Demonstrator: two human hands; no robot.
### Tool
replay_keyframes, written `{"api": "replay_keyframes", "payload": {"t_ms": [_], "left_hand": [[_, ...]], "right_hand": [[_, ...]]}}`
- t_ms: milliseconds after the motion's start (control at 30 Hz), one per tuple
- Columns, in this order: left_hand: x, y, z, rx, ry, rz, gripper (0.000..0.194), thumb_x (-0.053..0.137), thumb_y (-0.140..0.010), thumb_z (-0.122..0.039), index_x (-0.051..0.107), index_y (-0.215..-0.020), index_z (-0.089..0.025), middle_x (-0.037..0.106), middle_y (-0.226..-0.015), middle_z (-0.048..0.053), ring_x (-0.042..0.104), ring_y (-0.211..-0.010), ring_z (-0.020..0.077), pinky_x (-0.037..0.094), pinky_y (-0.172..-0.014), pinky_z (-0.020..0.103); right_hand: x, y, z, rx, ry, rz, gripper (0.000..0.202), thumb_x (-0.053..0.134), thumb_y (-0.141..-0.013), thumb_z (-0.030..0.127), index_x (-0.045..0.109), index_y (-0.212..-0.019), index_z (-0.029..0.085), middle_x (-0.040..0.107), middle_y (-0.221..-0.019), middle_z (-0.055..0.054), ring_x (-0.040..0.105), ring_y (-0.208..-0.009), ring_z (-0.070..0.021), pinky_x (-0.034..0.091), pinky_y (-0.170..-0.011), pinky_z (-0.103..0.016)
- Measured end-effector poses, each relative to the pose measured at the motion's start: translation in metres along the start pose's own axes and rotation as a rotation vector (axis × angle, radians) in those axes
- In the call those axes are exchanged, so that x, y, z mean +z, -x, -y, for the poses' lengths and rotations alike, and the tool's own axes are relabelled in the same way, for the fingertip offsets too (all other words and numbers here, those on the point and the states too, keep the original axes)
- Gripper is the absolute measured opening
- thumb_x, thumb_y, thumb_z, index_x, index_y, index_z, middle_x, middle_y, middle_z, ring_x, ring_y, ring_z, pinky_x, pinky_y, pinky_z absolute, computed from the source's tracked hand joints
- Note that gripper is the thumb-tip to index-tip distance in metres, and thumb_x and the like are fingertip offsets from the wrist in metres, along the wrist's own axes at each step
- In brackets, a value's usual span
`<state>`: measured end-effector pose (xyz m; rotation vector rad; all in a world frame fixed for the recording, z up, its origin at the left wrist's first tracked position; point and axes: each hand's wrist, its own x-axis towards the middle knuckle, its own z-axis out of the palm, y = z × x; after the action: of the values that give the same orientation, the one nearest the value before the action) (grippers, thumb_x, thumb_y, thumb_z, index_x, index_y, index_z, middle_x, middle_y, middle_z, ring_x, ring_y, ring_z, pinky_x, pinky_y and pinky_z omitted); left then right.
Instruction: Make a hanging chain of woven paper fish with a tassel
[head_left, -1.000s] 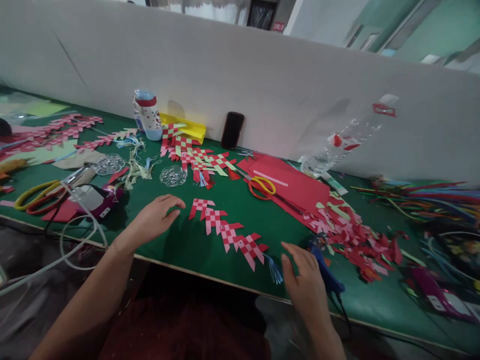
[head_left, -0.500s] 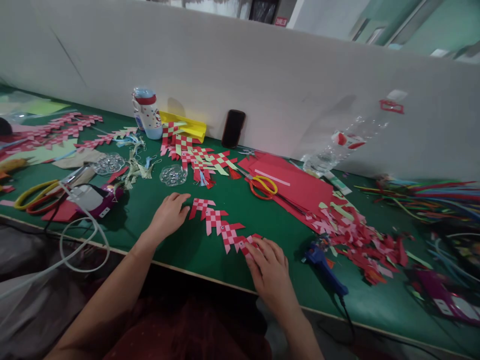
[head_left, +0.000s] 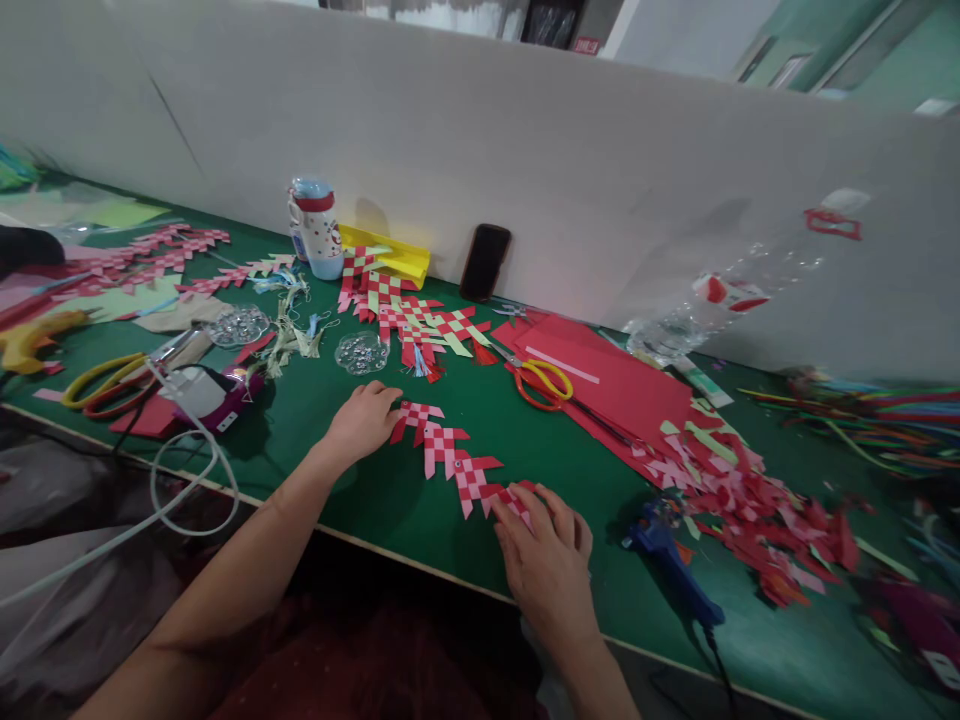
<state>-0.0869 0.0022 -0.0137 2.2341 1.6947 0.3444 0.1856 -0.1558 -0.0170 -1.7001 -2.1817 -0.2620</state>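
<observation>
A slanting row of woven red-and-pink paper fish (head_left: 439, 447) with small stick-on eyes lies on the green table. At its upper left end is my left hand (head_left: 364, 420), thumb and forefinger apart and the fingertips at the edge of the first fish. My right hand (head_left: 547, 545) covers the lower right end, its bent fingers on the last paper fish (head_left: 517, 503), which is partly hidden under them. Whether the fish are joined to each other I cannot tell.
Beyond the row lie scissors (head_left: 544, 385) on red paper sheets (head_left: 630, 375), and more woven fish (head_left: 412, 315). Right of my right hand are a blue glue gun (head_left: 667, 560) and paper scraps (head_left: 772, 510). A phone (head_left: 485, 262), a bottle (head_left: 321, 230) and another pair of scissors (head_left: 112, 385) also stand or lie around.
My left hand has come closer to the first fish, its fingertips now at the edge. My right hand stays over the last fish. The whole view has shifted, moving things rightward in the picture.
</observation>
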Motion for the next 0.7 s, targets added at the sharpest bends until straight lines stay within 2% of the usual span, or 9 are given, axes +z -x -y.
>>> {"api": "replay_keyframes", "payload": {"t_ms": [167, 300, 433, 567, 700], "left_hand": [[0.002, -0.011, -0.004, 0.007, 0.009, 0.024, 0.031, 0.050, -0.086, -0.024, 0.061, -0.114, -0.019, 0.059, -0.114, 0.013, 0.051, -0.115, 0.0308, 0.041, -0.098, 0.044], [0.001, -0.014, -0.006, -0.006, 0.038, 0.023, 0.022, 0.054, -0.082, -0.023, 0.062, -0.102, -0.019, 0.058, -0.108, 0.013, 0.052, -0.110, 0.0322, 0.042, -0.094, 0.045], [-0.005, -0.011, -0.009, -0.010, 0.113, 0.026, 0.017, 0.055, -0.076, -0.018, 0.057, -0.094, -0.020, 0.060, -0.098, 0.010, 0.057, -0.100, 0.0292, 0.046, -0.084, 0.040], [-0.017, -0.007, -0.017, 0.042, 0.247, 0.033, 0.023, 0.048, -0.081, -0.016, 0.051, -0.103, -0.020, 0.063, -0.091, 0.005, 0.061, -0.081, 0.0204, 0.048, -0.071, 0.032], [-0.037, -0.011, -0.031, 0.186, 0.521, 0.019, 0.034, 0.047, -0.087, -0.020, 0.043, -0.120, -0.021, 0.060, -0.094, 0.004, 0.060, -0.074, 0.0145, 0.049, -0.065, 0.027]], "right_hand": [[0.002, 0.002, -0.006, 0.003, -0.050, 0.023, 0.026, 0.053, -0.091, 0.023, 0.067, -0.112, 0.032, 0.065, -0.123, -0.004, 0.049, -0.119, -0.0302, 0.036, -0.093, -0.051], [0.003, 0.006, -0.019, 0.067, -0.157, -0.050, 0.031, 0.049, -0.094, 0.025, 0.062, -0.122, 0.031, 0.064, -0.124, -0.006, 0.048, -0.120, -0.0283, 0.039, -0.095, -0.049], [0.000, 0.011, -0.031, 0.132, -0.275, -0.102, 0.028, 0.049, -0.094, 0.026, 0.064, -0.118, 0.027, 0.063, -0.120, -0.008, 0.049, -0.117, -0.0274, 0.042, -0.098, -0.050], [-0.008, 0.008, -0.043, 0.243, -0.407, -0.079, 0.033, 0.049, -0.094, 0.034, 0.060, -0.123, 0.024, 0.062, -0.121, -0.011, 0.053, -0.116, -0.0269, 0.047, -0.095, -0.049], [-0.021, -0.022, -0.050, 0.374, -0.603, 0.039, 0.044, 0.053, -0.090, 0.044, 0.054, -0.131, 0.026, 0.058, -0.130, -0.012, 0.061, -0.107, -0.0245, 0.053, -0.089, -0.045]]}}
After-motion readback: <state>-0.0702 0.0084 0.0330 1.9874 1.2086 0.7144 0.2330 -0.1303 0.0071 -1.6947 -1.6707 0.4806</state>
